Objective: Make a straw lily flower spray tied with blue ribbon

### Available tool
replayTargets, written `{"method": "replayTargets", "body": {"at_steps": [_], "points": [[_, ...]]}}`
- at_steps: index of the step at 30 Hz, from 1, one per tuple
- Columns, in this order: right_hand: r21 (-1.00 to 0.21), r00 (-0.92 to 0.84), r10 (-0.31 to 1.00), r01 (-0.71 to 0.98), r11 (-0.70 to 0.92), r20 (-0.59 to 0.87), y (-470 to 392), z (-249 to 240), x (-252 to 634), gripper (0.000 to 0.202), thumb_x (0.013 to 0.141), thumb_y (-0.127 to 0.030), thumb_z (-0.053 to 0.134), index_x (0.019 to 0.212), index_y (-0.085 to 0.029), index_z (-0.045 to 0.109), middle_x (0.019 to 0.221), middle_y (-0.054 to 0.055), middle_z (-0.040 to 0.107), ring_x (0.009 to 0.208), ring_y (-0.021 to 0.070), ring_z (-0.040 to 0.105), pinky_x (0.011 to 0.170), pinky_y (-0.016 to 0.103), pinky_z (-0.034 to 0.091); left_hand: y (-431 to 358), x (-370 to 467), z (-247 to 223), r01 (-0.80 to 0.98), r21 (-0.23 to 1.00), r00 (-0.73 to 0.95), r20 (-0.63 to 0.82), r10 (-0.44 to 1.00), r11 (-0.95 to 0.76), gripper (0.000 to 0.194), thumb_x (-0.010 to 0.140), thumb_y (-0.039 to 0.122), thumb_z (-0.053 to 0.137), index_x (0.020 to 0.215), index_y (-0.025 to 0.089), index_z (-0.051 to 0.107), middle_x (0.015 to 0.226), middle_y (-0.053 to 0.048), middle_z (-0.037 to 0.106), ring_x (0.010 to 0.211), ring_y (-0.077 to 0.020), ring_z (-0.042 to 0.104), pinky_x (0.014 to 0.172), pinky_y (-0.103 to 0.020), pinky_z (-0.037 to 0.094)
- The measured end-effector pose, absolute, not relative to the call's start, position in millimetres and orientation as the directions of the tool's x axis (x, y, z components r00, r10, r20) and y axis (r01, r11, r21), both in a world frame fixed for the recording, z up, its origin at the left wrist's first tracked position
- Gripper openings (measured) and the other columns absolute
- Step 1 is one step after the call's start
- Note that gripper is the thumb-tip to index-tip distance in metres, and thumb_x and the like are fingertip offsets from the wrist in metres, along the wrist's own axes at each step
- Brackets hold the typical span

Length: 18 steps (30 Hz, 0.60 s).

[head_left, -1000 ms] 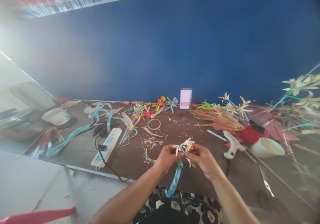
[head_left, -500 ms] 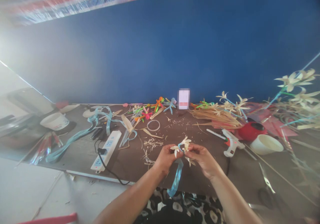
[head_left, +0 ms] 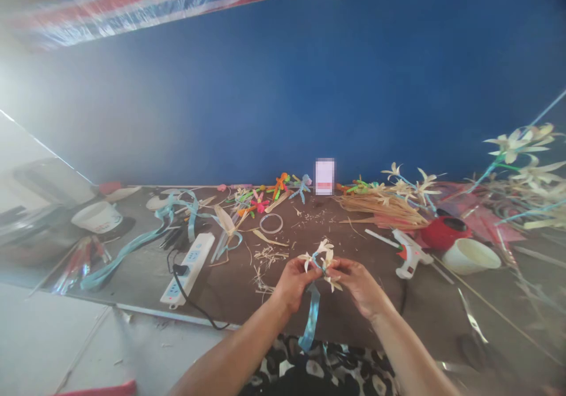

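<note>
Between my two hands, above the near part of the table, is a small ring (head_left: pixel 315 260) wrapped in blue ribbon, with several cream straw-like flowers (head_left: pixel 328 258) on it. My left hand (head_left: pixel 292 282) pinches its left side, fingers closed. My right hand (head_left: pixel 356 283) is closed on the right side, close to a flower. A loose tail of shiny blue ribbon (head_left: pixel 312 319) hangs below the ring toward my lap. The fingertips hide part of the ring.
A white glue gun (head_left: pixel 413 256) lies to the right, with a white cup (head_left: pixel 471 256) and scissors (head_left: pixel 473 319) beyond it. On the left are a power strip (head_left: pixel 189 269) and blue ribbon (head_left: pixel 128 254). A bare hoop (head_left: pixel 271 223) and straw scraps (head_left: pixel 269 256) lie ahead.
The flowered ring has turned slightly in my fingers, so its opening and the lower flower show more. The ribbon tail has swung a little. Both hands keep hold.
</note>
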State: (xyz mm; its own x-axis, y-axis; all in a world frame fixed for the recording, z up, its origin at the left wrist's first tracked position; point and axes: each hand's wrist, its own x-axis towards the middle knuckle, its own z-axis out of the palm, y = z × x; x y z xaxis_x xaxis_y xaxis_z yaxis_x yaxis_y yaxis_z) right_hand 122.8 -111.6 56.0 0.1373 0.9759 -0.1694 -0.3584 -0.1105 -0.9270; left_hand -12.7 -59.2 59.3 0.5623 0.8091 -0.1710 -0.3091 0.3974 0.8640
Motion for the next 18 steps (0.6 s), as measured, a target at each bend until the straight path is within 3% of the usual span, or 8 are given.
{"method": "replayTargets", "body": {"at_steps": [15,18], "points": [[-0.998,0.184,0.983,-0.064,0.018,0.006,-109.4,51.4,123.9,0.014,0.065,-0.027,0.063,0.062,-0.016,0.055,0.065,-0.004,0.045,0.057,0.0089,0.042,0.053,0.021,0.033,-59.6,-13.9,59.1,-0.286,0.866,0.576,-0.186,0.796,0.410,0.015,0.056,0.018,0.069,0.063,0.010,0.059,0.060,-0.001,0.056,0.057,-0.0087,0.049,0.062,-0.022,0.037],[-0.998,0.167,0.984,0.029,0.054,0.058,-108.8,51.1,126.1,0.013,0.066,-0.027,0.063,0.061,-0.016,0.056,0.068,-0.002,0.047,0.062,0.0108,0.045,0.058,0.022,0.035,-60.3,-15.3,59.4,-0.269,0.870,0.577,-0.197,0.793,0.412,0.016,0.056,0.019,0.070,0.062,0.010,0.058,0.059,-0.001,0.056,0.056,-0.0090,0.049,0.060,-0.022,0.037]]}}
